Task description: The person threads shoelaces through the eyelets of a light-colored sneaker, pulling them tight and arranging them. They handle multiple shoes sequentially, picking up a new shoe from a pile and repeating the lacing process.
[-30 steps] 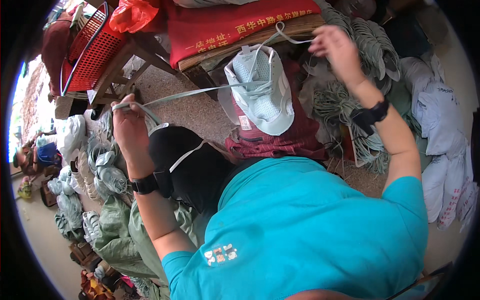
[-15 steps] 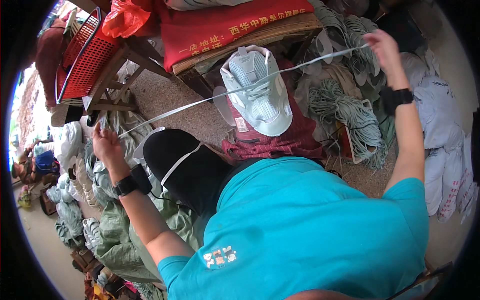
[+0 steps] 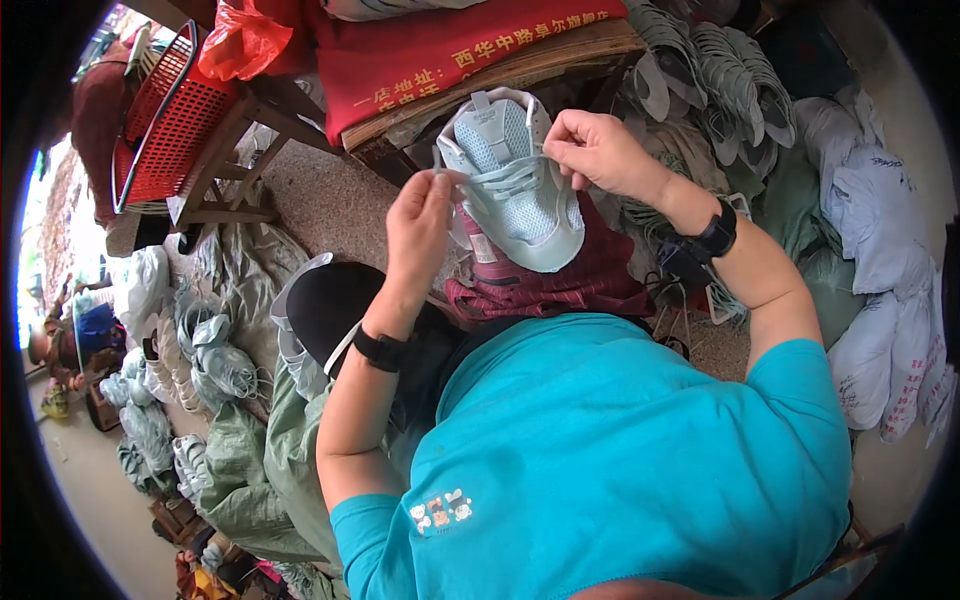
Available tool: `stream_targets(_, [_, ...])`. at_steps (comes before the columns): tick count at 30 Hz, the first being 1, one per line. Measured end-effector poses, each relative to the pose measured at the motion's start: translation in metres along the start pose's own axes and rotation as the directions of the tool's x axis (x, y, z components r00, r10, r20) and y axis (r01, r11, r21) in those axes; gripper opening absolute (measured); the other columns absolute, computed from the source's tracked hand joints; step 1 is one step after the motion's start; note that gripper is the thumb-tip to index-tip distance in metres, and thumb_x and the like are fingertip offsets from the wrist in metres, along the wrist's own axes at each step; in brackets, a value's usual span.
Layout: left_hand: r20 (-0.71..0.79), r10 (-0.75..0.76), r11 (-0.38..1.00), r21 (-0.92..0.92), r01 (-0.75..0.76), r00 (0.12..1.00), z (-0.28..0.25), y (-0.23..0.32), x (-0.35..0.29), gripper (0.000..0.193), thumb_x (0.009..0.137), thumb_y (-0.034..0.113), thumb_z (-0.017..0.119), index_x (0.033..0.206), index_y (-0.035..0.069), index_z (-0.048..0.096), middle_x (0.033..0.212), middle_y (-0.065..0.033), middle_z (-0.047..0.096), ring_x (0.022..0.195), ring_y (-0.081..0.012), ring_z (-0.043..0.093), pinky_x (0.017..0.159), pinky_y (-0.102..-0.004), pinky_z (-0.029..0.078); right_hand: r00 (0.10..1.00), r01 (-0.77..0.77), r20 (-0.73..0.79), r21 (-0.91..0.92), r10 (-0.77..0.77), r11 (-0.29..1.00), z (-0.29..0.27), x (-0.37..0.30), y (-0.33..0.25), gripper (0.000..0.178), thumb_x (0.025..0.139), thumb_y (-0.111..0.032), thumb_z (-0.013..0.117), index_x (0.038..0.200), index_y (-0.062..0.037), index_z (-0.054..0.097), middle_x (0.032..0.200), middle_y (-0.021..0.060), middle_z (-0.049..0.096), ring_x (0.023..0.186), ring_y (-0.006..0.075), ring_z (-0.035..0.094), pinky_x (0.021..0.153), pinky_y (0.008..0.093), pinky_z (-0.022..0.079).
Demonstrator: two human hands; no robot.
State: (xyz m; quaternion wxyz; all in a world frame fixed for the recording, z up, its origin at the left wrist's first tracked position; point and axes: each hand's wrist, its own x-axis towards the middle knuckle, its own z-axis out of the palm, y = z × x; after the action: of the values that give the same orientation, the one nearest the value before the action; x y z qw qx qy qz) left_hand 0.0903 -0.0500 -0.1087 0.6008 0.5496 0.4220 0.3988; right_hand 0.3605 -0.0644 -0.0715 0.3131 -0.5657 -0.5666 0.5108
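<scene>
The lace (image 3: 512,178) is pinched by the left grip (image 3: 420,212) and the right grip (image 3: 602,152), neither being much nearer, one at each side of the shoe (image 3: 530,215), which is set between them over red cloth (image 3: 603,262), stretched near to far, toe near.

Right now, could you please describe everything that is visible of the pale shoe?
The shoe is pale mint, with mesh-looking upper, smoother toe, tongue and flat lace crossing its middle. The toe points toward the turquoise shirt. It appears to rest on dark red fabric, underside hidden. The left hand and right hand are at its edges, apparently pinching the lace.
</scene>
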Motion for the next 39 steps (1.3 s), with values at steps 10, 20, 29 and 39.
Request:
stream_targets(10, [0.066,-0.125,0.987,0.113,0.117,0.99,0.008,0.009,-0.005,0.033,0.105,0.027,0.051,0.092,0.002,0.068,0.069,0.0059,0.051,0.066,-0.0038,0.044,0.06,-0.0215,0.036,0.896,0.34,0.088,-0.767,-0.436,0.544,0.003,0.013,-0.019,0.013,0.082,-0.012,0.064,0.088,-0.0024,0.057,0.076,0.0129,0.061,0.068,0.028,0.064,0.061,0.0387,0.052])
stream_targets(20, [0.071,-0.104,0.985,0.142,0.093,0.992,0.009,-0.003,0.01,0.035,0.102,0.027,0.055,0.082,0.001,0.065,0.074,0.0027,0.059,0.065,-0.0059,0.048,0.059,-0.0242,0.039,0.85,0.446,0.423,-0.895,-0.315,0.0,0.014,0.008,-0.052,0.009,0.077,-0.01,0.064,0.084,-0.0052,0.06,0.082,0.01,0.063,0.073,0.0269,0.068,0.064,0.0377,0.056])
stream_targets(29, [0.311,0.183,0.526,0.771,-0.36,0.933,-0.001,0.039,0.025,0.009,0.085,0.011,0.069,0.09,0.005,0.066,0.086,-0.013,0.061,0.081,-0.0364,0.063,0.072,-0.0409,0.051,0.787,0.613,0.544,-0.743,-0.289,0.271,-0.02,0.035,-0.072,0.029,0.072,-0.005,0.075,0.095,-0.005,0.057,0.103,0.0092,0.057,0.097,0.0333,0.063,0.077,0.0431,0.053])
stream_targets(39, [0.607,0.203,0.532,0.591,-0.607,0.768,-0.028,0.06,0.052,0.031,0.079,0.007,0.074,0.108,0.007,0.063,0.11,-0.0108,0.056,0.094,-0.0316,0.065,0.079,-0.04,0.055,0.759,0.624,0.619,-0.602,-0.202,0.498,-0.042,0.055,-0.059,0.028,0.074,-0.012,0.079,0.091,-0.0046,0.057,0.093,0.0081,0.053,0.084,0.0301,0.06,0.072,0.0424,0.047])
